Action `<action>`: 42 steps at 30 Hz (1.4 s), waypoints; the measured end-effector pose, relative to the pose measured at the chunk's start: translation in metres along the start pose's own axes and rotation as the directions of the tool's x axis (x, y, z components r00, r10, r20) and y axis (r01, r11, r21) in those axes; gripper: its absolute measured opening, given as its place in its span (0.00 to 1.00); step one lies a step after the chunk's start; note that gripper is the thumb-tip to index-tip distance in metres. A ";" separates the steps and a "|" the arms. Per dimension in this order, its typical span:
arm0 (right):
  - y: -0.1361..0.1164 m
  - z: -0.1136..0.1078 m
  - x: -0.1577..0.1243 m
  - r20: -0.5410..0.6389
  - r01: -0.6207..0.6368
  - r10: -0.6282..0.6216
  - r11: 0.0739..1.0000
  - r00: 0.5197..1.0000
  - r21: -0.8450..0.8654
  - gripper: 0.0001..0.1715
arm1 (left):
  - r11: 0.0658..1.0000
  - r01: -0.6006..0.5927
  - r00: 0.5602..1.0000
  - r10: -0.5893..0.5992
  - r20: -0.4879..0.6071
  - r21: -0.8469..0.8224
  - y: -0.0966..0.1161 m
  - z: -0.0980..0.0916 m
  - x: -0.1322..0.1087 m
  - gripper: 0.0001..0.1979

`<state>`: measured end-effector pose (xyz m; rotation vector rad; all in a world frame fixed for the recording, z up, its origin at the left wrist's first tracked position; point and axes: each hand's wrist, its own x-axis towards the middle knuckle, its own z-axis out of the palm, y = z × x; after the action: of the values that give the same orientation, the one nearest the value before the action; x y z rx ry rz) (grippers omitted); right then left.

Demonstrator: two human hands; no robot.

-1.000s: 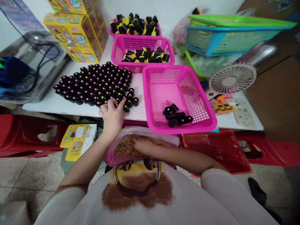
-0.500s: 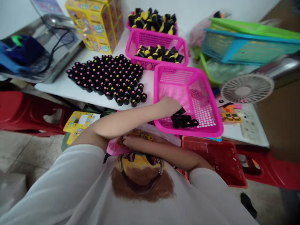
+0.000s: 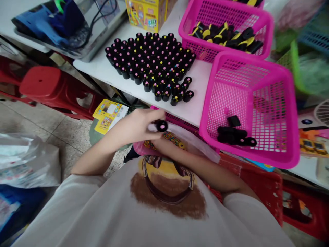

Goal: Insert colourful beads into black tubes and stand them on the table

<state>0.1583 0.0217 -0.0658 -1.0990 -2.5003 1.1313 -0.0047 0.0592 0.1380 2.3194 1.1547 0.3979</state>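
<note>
My left hand (image 3: pixel 138 125) is closed around a small black cylinder (image 3: pixel 161 126) with a pink dot on its end. The fingers of my right hand are hidden behind my left hand; its forearm (image 3: pixel 185 154) crosses my body near many colourful beads (image 3: pixel 173 139) in a pink container. On the white table (image 3: pixel 196 111) stand several upright black cylinders (image 3: pixel 151 61), most with pink dots and some with yellow ones. A pink basket (image 3: pixel 295 137) to their right holds several black pieces (image 3: pixel 231 133).
Another pink basket (image 3: pixel 268 34) holds black-and-yellow pieces. A yellow box (image 3: pixel 144 15) and a metal tray (image 3: pixel 89 51) with a blue tool (image 3: pixel 43 25) are at the back left. Red stools (image 3: pixel 41 80) are on the left, a fan (image 3: pixel 322 113) on the right.
My left hand has moved out of the pink basket, leftward to above my right wrist, and a black cylinder now shows in it. The view has shifted toward the left and down.
</note>
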 end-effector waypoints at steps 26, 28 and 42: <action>-0.018 -0.041 -0.029 -0.207 0.103 -0.035 0.939 0.978 0.327 0.17 | 0.973 0.192 0.978 -0.200 -0.053 -0.130 -0.065 0.082 -0.101 0.14; -0.027 -0.052 -0.035 -0.291 0.170 -0.091 0.951 0.952 0.258 0.18 | 0.971 0.216 0.975 -0.221 -0.038 -0.097 -0.062 0.093 -0.097 0.16; -0.063 -0.077 -0.046 -0.292 0.123 -0.060 0.972 0.954 0.202 0.13 | 0.975 0.187 0.971 -0.202 -0.129 -0.124 -0.051 0.118 -0.086 0.19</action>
<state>0.1899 0.0069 0.0382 -0.9943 -2.1274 1.1028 -0.0338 -0.0213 0.0088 2.0868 1.3784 0.5457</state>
